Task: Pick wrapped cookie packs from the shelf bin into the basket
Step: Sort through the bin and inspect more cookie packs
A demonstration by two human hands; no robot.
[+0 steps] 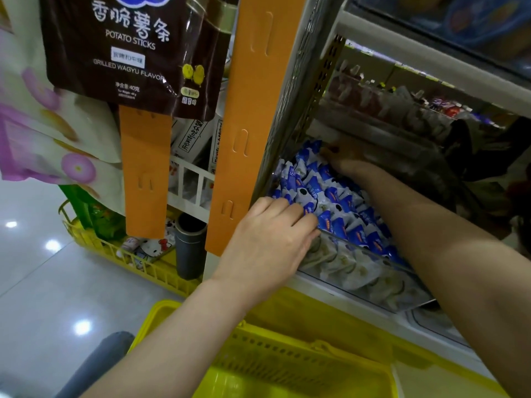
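Our left grip (270, 234) has its fingers curled down over a few of the blue-and-white cookie packs (339, 202) at the near left corner of the clear shelf bin (373, 282), grasping them where they lie in the heap. Our right grip (344, 159) reaches to the back of the same bin and lies on the packs in shadow, so we cannot tell whether it is clenched on any. We see the yellow basket (287, 344) below the shelf edge, under both forearms.
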